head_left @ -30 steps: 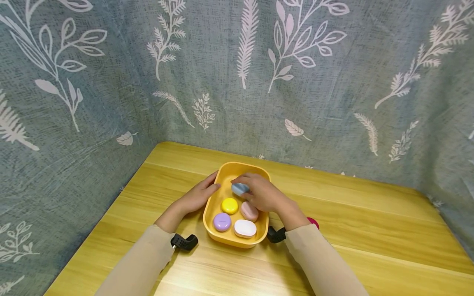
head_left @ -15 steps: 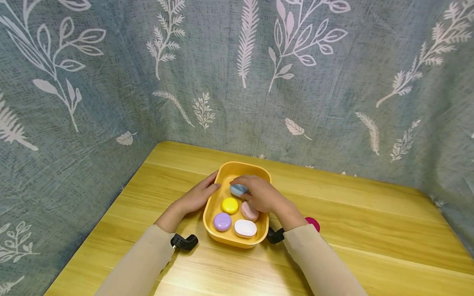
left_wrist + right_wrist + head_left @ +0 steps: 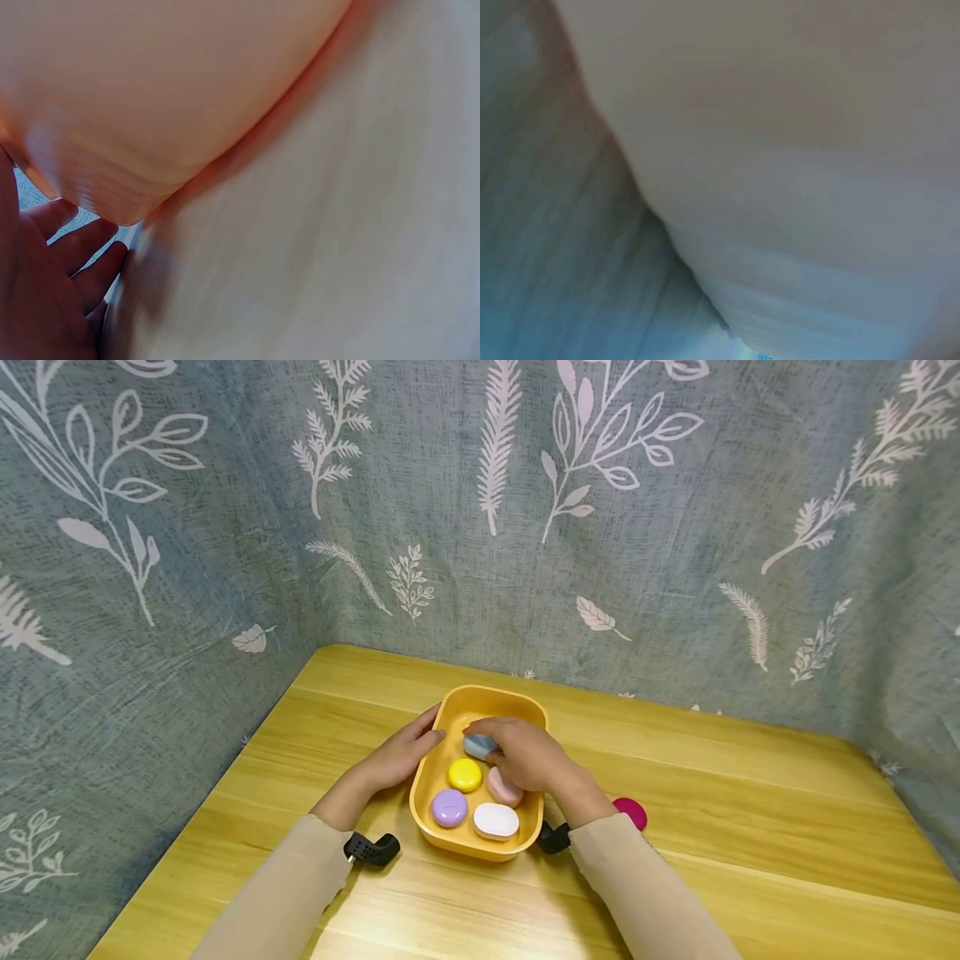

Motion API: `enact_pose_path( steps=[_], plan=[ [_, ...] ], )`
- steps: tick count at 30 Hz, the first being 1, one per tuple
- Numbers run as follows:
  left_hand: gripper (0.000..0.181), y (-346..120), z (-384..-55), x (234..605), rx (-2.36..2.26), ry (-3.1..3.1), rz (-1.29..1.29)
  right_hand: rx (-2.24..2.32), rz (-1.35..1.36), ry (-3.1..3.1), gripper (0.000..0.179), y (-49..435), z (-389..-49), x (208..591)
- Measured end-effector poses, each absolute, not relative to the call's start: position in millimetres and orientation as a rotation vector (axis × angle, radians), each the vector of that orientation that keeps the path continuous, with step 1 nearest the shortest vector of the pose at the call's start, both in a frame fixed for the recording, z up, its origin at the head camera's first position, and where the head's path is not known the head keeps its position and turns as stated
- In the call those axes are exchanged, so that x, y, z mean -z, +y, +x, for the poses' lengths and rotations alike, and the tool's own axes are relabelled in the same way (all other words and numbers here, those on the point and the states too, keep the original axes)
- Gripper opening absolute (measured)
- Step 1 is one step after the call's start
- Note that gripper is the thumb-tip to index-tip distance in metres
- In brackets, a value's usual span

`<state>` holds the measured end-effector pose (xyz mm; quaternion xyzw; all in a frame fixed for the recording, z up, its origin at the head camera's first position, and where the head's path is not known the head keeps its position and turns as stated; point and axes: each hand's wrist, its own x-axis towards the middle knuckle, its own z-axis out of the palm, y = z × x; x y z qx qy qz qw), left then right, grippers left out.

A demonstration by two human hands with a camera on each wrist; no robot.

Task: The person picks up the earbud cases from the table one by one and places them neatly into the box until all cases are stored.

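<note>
Tray [image 3: 491,701] holds five cases [image 3: 465,775], right hand [image 3: 528,754] gripping the blue one [image 3: 478,746], left hand [image 3: 397,758], fingers extended, touching the tray.

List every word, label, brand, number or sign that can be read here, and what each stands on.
None: no view shows readable words, brands or numbers.
Purple round piece: one short, thin mark on top, too small to make out.
Blue piece: partly hidden by the right hand; nothing legible where it shows.
Curtain: leaf prints only, no lettering.
</note>
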<state>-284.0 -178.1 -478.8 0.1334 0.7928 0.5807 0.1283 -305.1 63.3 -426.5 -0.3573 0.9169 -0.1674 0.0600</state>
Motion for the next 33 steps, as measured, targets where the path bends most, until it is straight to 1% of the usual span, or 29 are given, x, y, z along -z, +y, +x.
enact_pose_path(
  steps=[19, 24, 33],
  plan=[
    [0.058, -178.4, -283.9, 478.0, -1.683, 2.299, 0.383, 0.446, -1.005, 2.797, 0.048, 62.1, -305.8, 429.2],
    [0.06, -178.2, -283.9, 477.6, -1.685, 2.3, 0.39, 0.428, -1.025, 2.791, 0.05, 62.0, -306.5, 429.5],
    [0.06, -178.2, -283.7, 477.7, -1.691, 2.301, 0.405, 0.432, -1.059, 2.782, 0.049, 63.1, -306.2, 428.9]
  ],
)
